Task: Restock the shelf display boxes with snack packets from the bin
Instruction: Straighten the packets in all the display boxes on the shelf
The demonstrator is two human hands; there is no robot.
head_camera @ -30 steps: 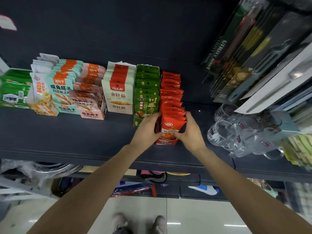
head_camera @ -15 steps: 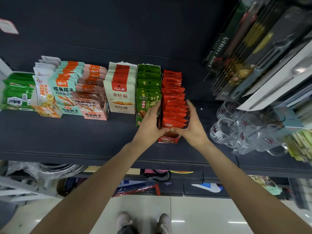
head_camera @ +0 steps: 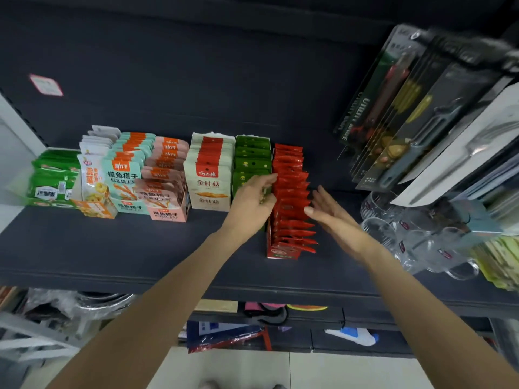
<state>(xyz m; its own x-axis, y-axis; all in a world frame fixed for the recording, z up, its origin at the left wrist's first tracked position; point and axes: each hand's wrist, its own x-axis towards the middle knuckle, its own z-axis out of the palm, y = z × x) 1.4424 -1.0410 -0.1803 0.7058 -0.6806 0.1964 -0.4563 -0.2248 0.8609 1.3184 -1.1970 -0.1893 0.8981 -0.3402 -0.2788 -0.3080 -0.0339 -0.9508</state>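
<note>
A red display box [head_camera: 281, 251] full of red snack packets [head_camera: 290, 192] stands on the dark shelf [head_camera: 140, 248], right of a green box of green packets [head_camera: 252, 155]. My left hand [head_camera: 252, 203] lies against the left side of the red row, fingers lightly bent, in front of the green box. Just to the right of the red row is my right hand [head_camera: 331, 214], flat with fingers straight, its fingertip near the packets' edges. Neither hand holds a packet. The bin is out of view.
Further left stand a cream packet box [head_camera: 209, 175], pink and teal boxes [head_camera: 157, 181] and green packets [head_camera: 53, 178]. Glass mugs [head_camera: 407, 237] crowd the shelf at the right, under hanging carded kitchen tools [head_camera: 407, 113]. A lower shelf and floor lie below.
Both hands let go of the front red packets and slid further back along the sides of the row. The packets now stand more evenly in the box. The camera view rose slightly.
</note>
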